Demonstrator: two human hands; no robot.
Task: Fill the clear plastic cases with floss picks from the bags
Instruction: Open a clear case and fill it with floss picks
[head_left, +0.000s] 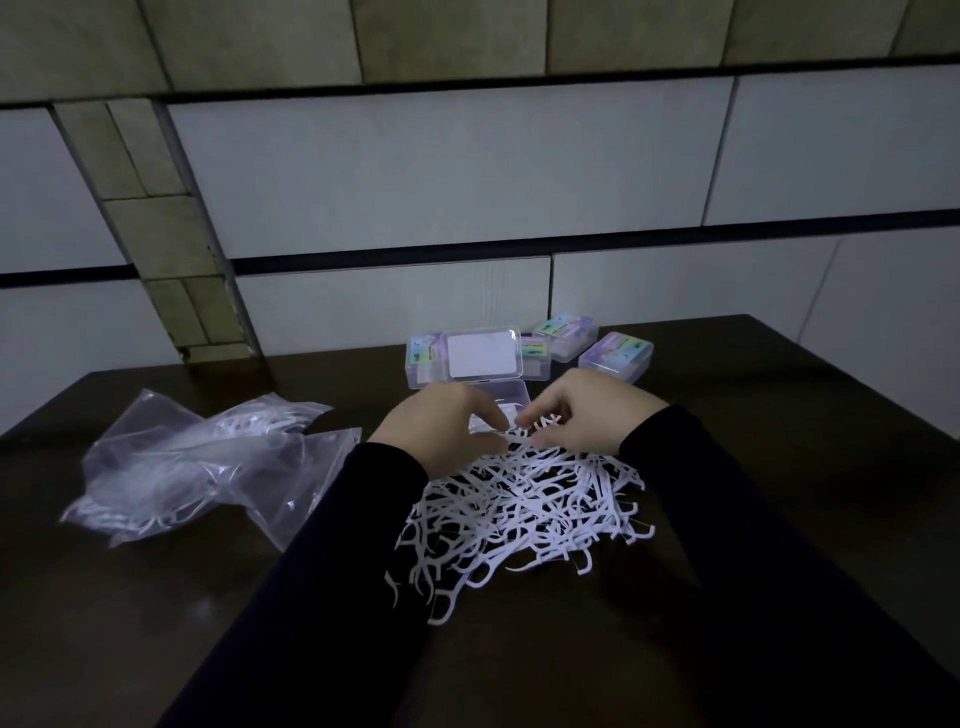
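Note:
A loose pile of white floss picks (524, 514) lies on the dark table in front of me. My left hand (441, 431) and my right hand (587, 415) meet at the pile's far edge, fingers pinched together on a few picks. Just behind my hands stands an open clear plastic case (511, 395), its lid (480, 353) raised upright. Whether picks lie inside it I cannot tell. Two clear plastic bags (197, 467) holding more floss picks lie to the left.
Several closed clear cases with colourful labels stand behind the open one: (421, 358), (569, 332), (618, 356). The dark wooden table (156, 597) ends at a tiled wall at the back and drops off at the right edge (857, 384).

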